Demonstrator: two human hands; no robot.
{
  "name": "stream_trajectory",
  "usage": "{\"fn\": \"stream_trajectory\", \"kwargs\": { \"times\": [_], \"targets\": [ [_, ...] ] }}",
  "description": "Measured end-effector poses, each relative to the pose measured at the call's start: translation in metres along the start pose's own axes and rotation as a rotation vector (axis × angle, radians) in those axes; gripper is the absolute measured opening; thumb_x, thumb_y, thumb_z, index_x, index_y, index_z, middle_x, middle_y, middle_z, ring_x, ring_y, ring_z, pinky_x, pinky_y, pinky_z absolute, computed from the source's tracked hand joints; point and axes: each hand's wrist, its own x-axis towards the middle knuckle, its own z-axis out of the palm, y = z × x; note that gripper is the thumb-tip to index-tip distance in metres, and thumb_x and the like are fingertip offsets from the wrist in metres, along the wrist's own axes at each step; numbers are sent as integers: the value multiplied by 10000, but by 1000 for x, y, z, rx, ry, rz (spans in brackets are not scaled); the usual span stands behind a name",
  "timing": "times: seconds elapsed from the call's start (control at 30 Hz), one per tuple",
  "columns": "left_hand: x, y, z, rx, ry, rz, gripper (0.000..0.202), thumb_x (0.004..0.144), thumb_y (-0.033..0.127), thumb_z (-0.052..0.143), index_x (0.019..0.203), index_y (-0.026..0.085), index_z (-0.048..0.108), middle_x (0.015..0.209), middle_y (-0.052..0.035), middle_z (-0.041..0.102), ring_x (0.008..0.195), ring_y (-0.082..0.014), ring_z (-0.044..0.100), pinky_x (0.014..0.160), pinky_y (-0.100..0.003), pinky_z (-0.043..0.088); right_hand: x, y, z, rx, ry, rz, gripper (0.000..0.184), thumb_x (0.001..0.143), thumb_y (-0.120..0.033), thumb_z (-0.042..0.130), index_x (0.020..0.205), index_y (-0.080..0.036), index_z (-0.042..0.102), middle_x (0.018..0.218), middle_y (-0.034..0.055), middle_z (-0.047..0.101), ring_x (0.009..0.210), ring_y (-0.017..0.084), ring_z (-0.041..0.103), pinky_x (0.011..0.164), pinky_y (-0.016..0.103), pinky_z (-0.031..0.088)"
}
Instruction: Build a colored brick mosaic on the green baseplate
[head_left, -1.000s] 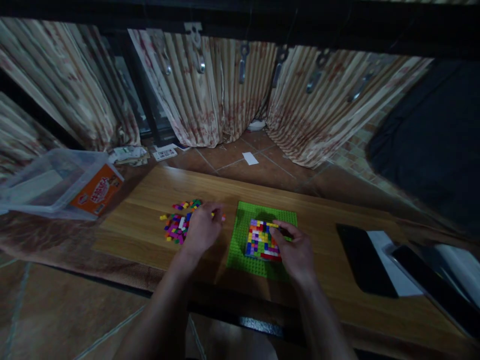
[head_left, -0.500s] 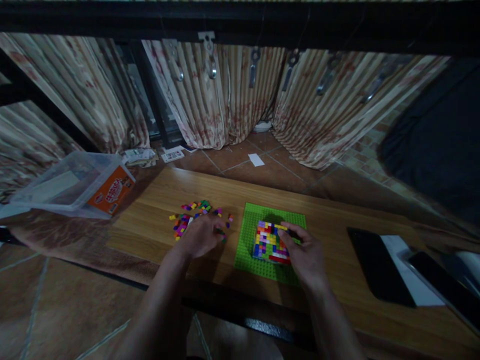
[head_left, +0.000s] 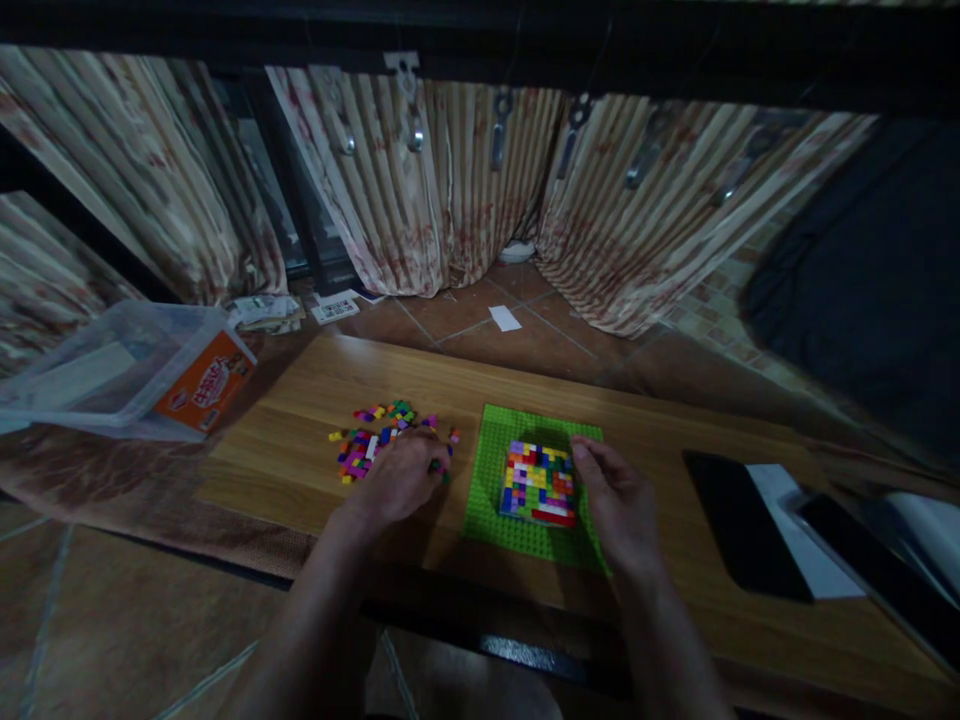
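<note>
A green baseplate point(head_left: 489, 497) lies on the wooden board point(head_left: 300, 440). A square patch of small bricks in many colours point(head_left: 538, 483) is built in its middle. My right hand point(head_left: 619, 500) rests on the plate at the patch's right edge, fingers curled beside it. A loose pile of small bricks point(head_left: 371, 443) lies to the left of the plate. My left hand point(head_left: 397, 480) is on the near right part of that pile, fingers bent down onto the bricks; whatever they hold is hidden.
A clear plastic box point(head_left: 112, 365) with an orange label stands at the left. A black phone point(head_left: 742, 520) on white paper and a second dark device point(head_left: 877, 570) lie at the right. Curtains hang behind, with papers on the tiled floor.
My right hand has slid off the top of the brick patch to its right edge. My left hand has drawn back toward me over the pile.
</note>
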Motion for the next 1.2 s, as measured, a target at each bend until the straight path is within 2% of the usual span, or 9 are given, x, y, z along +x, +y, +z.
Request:
{"fn": "stream_trajectory", "kwargs": {
  "times": [0.17,0.27,0.37,0.5,0.63,0.87,1.07,1.2],
  "targets": [
    [4,3,-2,-114,70,25,177,768,88,544,748,195,684,855,-38,693,833,-187,630,772,-295,456,1,-4,-1,48,65,-36,325,746,-463,684,899,-182,737,942,76,744,914,244,666,860,414,491],
    [7,10,-3,-319,145,6,156,825,158,539,828,192,691,836,-27,690,783,-166,628,734,-279,461,2,-6,-2,116,124,-56,265,739,-425,702,863,-194,742,916,61,747,895,227,666,856,402,493],
    [10,22,2,-576,194,-16,126,822,214,583,862,181,697,835,-22,698,773,-157,628,729,-269,472,0,-9,-4,187,144,-101,175,731,-358,727,831,-216,745,872,36,748,852,198,666,835,370,499],
    [14,44,15,-974,157,-72,169,792,271,645,917,169,697,786,-13,697,715,-138,628,697,-258,492,-10,-14,-3,184,-10,-240,94,775,-274,707,859,-253,743,864,9,726,806,161,650,760,305,501],
    [16,63,26,-1254,59,-157,221,787,310,664,935,148,689,761,-25,708,654,-121,632,635,-233,493,-18,-19,3,58,-192,-409,143,812,-209,674,923,-282,727,878,-6,680,803,137,620,735,269,490],
    [20,78,33,-1363,47,-156,210,773,320,692,884,141,690,622,14,656,526,-80,555,533,-189,447,-23,-22,14,-30,-255,-493,197,809,-197,684,985,-283,705,919,8,674,849,157,634,759,292,504],
    [21,85,34,-1341,24,-168,265,787,363,671,909,128,667,625,-4,664,555,-102,592,542,-199,457,-24,-18,12,-100,-219,-501,164,865,-222,621,987,-287,709,929,9,682,858,155,634,753,290,501],
    [20,84,30,-1306,35,-160,266,791,366,660,926,137,667,703,-24,697,589,-111,613,574,-217,483,-19,-17,4,-98,-186,-460,156,887,-259,584,975,-268,713,927,18,686,855,159,637,749,289,499]
  ]
}}
